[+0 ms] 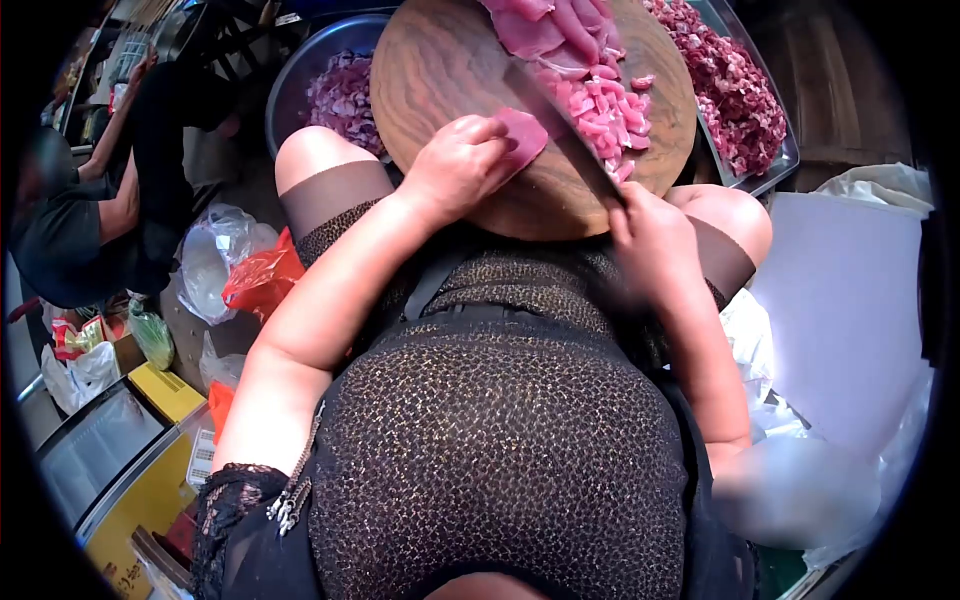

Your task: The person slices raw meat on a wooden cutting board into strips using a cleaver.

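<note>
My left hand (pixel 460 165) is closed on a slice of raw meat (pixel 522 138) over the round wooden chopping board (pixel 430 70). In my right hand (pixel 655 235) is the handle of a knife (pixel 570 135), its broad blade slanting up and left across the board. To the right of the blade lie cut strips of pink meat (pixel 610 110). Larger slices of meat (pixel 555 35) are heaped at the board's far edge. The blade stands between the held slice and the cut strips; whether it touches the wood I cannot tell.
A metal bowl (pixel 290 95) of chopped meat stands left of the board, and a metal tray (pixel 783 165) of chopped meat on the right. Plastic bags (pixel 265 280) lie on the left. A person in dark clothes (pixel 85 235) is at the far left.
</note>
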A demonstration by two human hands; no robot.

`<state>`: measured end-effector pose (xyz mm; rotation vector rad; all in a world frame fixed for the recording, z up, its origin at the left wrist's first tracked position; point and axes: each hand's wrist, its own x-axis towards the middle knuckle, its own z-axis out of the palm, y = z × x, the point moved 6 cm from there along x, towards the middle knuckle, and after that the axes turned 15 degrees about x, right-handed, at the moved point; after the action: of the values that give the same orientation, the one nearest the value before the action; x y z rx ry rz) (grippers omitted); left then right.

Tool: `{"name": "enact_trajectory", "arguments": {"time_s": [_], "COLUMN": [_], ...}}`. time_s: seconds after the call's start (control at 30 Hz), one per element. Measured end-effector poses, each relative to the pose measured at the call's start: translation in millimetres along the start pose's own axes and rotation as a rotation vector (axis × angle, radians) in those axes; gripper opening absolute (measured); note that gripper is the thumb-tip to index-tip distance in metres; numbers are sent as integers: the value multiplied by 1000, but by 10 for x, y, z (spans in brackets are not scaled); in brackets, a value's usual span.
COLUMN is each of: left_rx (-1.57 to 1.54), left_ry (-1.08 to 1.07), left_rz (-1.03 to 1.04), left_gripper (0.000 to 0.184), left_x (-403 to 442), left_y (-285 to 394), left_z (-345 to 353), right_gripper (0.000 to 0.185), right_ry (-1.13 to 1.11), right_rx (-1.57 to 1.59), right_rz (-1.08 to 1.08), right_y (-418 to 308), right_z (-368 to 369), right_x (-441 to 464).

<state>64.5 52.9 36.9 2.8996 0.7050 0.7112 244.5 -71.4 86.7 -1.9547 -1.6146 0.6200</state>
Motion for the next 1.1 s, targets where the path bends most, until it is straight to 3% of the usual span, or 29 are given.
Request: {"name": "enact_trajectory", "arguments": {"time_s": [0.07, 0.27, 0.33, 0.6, 0.67, 0.8, 0.9, 1.0, 1.1], "left_rx": [13, -24, -35, -65, -131, -79, 1, -46, -26], "left_ry": [-11, 54, 46, 65, 92, 34, 54, -70, 63], "left_rz": [-94, -91, -105, -77, -132, -84, -121, -208, -102], "left_gripper": [31, 40, 41, 44, 40, 36, 35, 35, 34], "left_x": [36, 41, 43, 61, 59, 33, -8, -61, 2], "left_y": [-17, -28, -33, -60, -88, -35, -13, -52, -12], "left_z": [192, 259, 279, 289, 302, 188, 104, 300, 214], "right_gripper": [11, 9, 9, 3, 5, 9, 9, 17, 12], "right_ry": [21, -91, -164, -301, -292, -52, -64, -178, -348], "right_rx": [-96, -264, -326, -313, -277, -110, -147, -149, -266], "right_rz": [-178, -164, -44, -16, -54, -162, -80, -59, 55], "right_y": [-90, -228, -263, -251, -219, -85, -141, -147, -64], "right_z": [153, 217, 130, 349, 548, 509, 234, 147, 237], "right_x": [80, 146, 126, 467, 687, 900, 650, 370, 260]}}
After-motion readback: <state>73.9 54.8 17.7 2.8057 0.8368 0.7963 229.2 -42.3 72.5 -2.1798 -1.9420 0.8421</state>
